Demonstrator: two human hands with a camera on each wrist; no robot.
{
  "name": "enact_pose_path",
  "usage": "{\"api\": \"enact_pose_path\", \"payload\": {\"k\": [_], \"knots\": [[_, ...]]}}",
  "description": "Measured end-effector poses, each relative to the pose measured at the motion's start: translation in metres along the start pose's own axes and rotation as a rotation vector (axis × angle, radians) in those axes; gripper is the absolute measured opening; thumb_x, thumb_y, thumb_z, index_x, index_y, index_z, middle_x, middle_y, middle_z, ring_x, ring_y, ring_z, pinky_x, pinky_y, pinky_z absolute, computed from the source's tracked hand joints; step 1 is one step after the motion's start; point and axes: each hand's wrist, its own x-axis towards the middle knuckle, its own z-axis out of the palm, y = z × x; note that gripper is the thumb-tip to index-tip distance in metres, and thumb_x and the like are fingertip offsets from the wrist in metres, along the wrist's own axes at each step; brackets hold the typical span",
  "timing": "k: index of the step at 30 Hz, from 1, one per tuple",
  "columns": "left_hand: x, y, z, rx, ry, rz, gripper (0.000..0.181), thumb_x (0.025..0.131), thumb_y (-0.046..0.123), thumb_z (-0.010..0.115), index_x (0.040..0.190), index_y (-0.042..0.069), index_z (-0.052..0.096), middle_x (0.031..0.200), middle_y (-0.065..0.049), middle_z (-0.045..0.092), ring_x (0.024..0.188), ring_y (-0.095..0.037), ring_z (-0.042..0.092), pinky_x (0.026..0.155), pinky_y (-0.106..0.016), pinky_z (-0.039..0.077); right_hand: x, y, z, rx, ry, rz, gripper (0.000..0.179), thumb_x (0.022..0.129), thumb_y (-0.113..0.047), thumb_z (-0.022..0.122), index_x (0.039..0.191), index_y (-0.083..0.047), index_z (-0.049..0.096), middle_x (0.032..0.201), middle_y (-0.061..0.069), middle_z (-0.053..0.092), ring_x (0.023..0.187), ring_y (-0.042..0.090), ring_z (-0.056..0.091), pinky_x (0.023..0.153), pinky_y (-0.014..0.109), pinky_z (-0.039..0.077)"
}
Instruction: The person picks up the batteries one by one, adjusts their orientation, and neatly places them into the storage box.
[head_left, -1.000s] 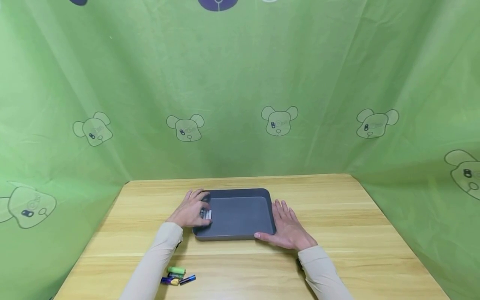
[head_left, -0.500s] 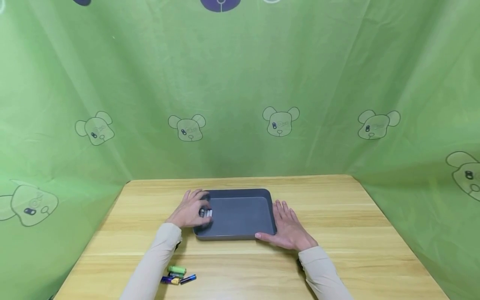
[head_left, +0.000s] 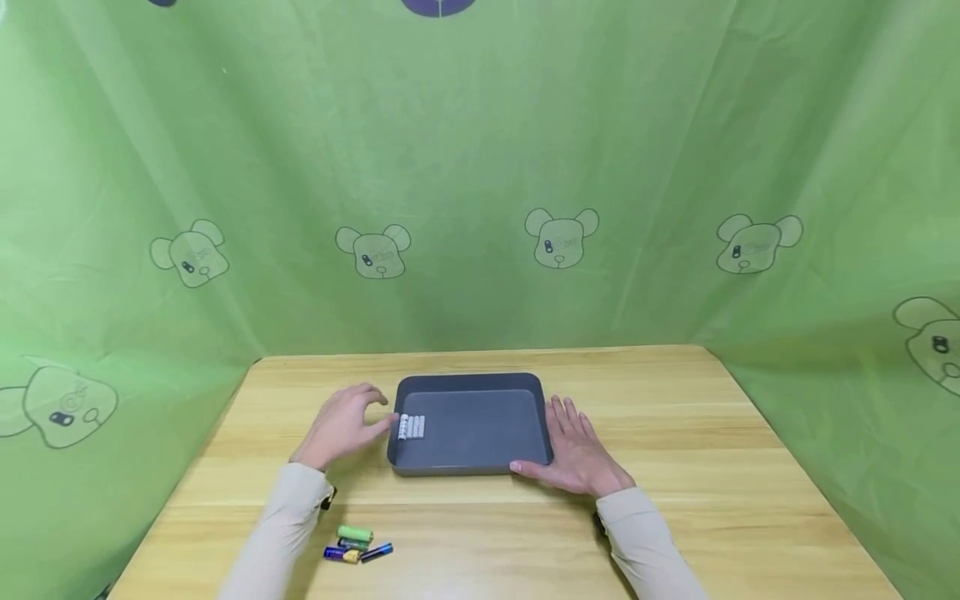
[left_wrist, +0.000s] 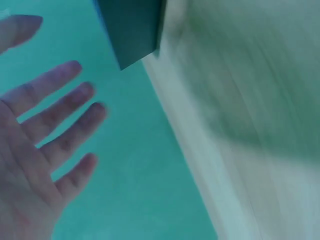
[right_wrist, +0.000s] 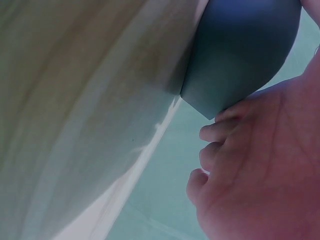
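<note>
A dark grey rectangular tray [head_left: 472, 432] lies on the wooden table. Inside it, against the left wall, several white batteries [head_left: 412, 427] lie side by side in a row. My left hand [head_left: 342, 425] is just left of the tray, holding nothing, its thumb tip near the left rim. In the left wrist view that hand [left_wrist: 37, 135] has its fingers spread, apart from the tray [left_wrist: 132, 30]. My right hand [head_left: 573, 452] rests against the tray's right side, fingers extended along the wall and thumb at the near right corner. The right wrist view shows the hand [right_wrist: 260, 165] beside the tray wall [right_wrist: 240, 50].
Near the front of the table [head_left: 697, 467], left of centre, lies a small group of batteries: a green one [head_left: 355, 533], a purple and gold one [head_left: 341, 555], a blue and black one [head_left: 377, 552] and a darker one partly hidden. Green curtains surround the table.
My left hand has come out of the tray and moved left, uncovering the row of white batteries. The right hand stays at the tray's right side.
</note>
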Motion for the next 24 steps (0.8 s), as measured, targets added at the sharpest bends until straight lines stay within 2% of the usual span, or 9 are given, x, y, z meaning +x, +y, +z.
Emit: {"api": "enact_pose_path", "payload": {"k": [4, 9, 14, 17, 20, 24], "knots": [[-0.016, -0.001, -0.007, 0.007, -0.009, -0.070, 0.039, 0.093, 0.040, 0.074, 0.107, 0.004, 0.076, 0.107, -0.010, 0.076, 0.096, -0.027, 0.073, 0.087, -0.046, 0.061, -0.001, -0.001, 0.000, 0.002, -0.002, -0.002, 0.127, 0.084, -0.081, 0.058, 0.161, 0.008, 0.010, 0.171, 0.029, 0.007, 0.160, 0.047, 0.004, 0.131, 0.061, 0.010], [-0.036, 0.001, -0.017, 0.048, -0.071, -0.157, 0.039, 0.094, 0.041, 0.072, 0.102, 0.003, 0.077, 0.101, -0.012, 0.076, 0.078, -0.017, 0.068, 0.073, -0.039, 0.061, -0.001, -0.001, 0.000, 0.000, -0.014, 0.003, 0.128, 0.084, -0.083, 0.056, 0.162, 0.007, 0.008, 0.172, 0.028, 0.004, 0.161, 0.045, 0.002, 0.132, 0.060, 0.008], [-0.056, 0.007, -0.024, 0.077, -0.166, -0.218, 0.041, 0.094, 0.043, 0.072, 0.096, 0.003, 0.076, 0.088, -0.010, 0.075, 0.056, -0.011, 0.051, 0.056, -0.030, 0.050, -0.002, -0.001, 0.000, -0.007, -0.007, 0.007, 0.128, 0.084, -0.083, 0.056, 0.162, 0.007, 0.009, 0.172, 0.028, 0.005, 0.161, 0.045, 0.003, 0.132, 0.060, 0.009], [-0.069, 0.013, -0.026, 0.096, -0.217, -0.242, 0.039, 0.093, 0.046, 0.072, 0.081, 0.009, 0.073, 0.073, -0.003, 0.068, 0.053, -0.011, 0.047, 0.051, -0.027, 0.042, -0.002, 0.000, 0.000, -0.006, 0.002, 0.004, 0.128, 0.084, -0.083, 0.057, 0.161, 0.008, 0.010, 0.172, 0.028, 0.006, 0.161, 0.045, 0.003, 0.131, 0.061, 0.009], [-0.080, 0.021, -0.025, 0.104, -0.265, -0.271, 0.044, 0.093, 0.049, 0.071, 0.066, 0.016, 0.062, 0.060, 0.003, 0.057, 0.051, -0.011, 0.046, 0.049, -0.027, 0.037, -0.001, 0.000, -0.001, -0.012, 0.006, 0.002, 0.128, 0.084, -0.083, 0.057, 0.161, 0.008, 0.010, 0.172, 0.028, 0.006, 0.161, 0.045, 0.003, 0.131, 0.061, 0.009], [-0.093, 0.030, -0.024, 0.133, -0.305, -0.311, 0.053, 0.093, 0.052, 0.070, 0.057, 0.019, 0.051, 0.053, 0.004, 0.047, 0.048, -0.012, 0.044, 0.048, -0.027, 0.035, -0.001, 0.001, 0.000, -0.017, 0.011, 0.001, 0.128, 0.084, -0.083, 0.056, 0.161, 0.007, 0.010, 0.172, 0.027, 0.004, 0.161, 0.044, 0.003, 0.131, 0.060, 0.009]]}}
